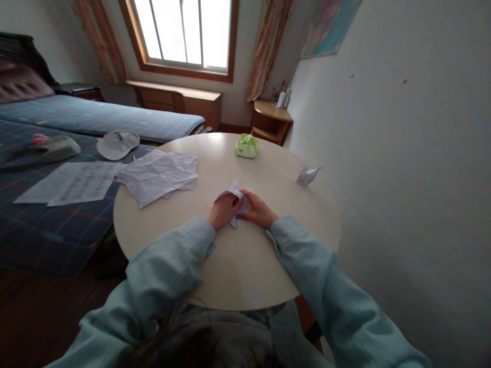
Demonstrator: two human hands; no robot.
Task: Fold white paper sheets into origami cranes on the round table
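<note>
Between my hands, near the middle of the round table (238, 271), lies a white sheet of folded paper (235, 187) with pointed corners at top and bottom. My left hand (223, 210) is curled over its left side, fingers bent onto the folds. From the right, my right hand (258, 209) grips the edge with thumb and fingers closed on it. Both hands hide much of the folds. A finished-looking folded paper bird (307, 176) stands apart near the table's right edge.
Creased white sheets (163, 174) lie at the table's left. A green tissue pack (246, 146) sits at the far edge. Beside the table, a bed (46, 230) carries printed pages (82, 181) and a pale cap (118, 144). A wall (402, 179) rises close on the right.
</note>
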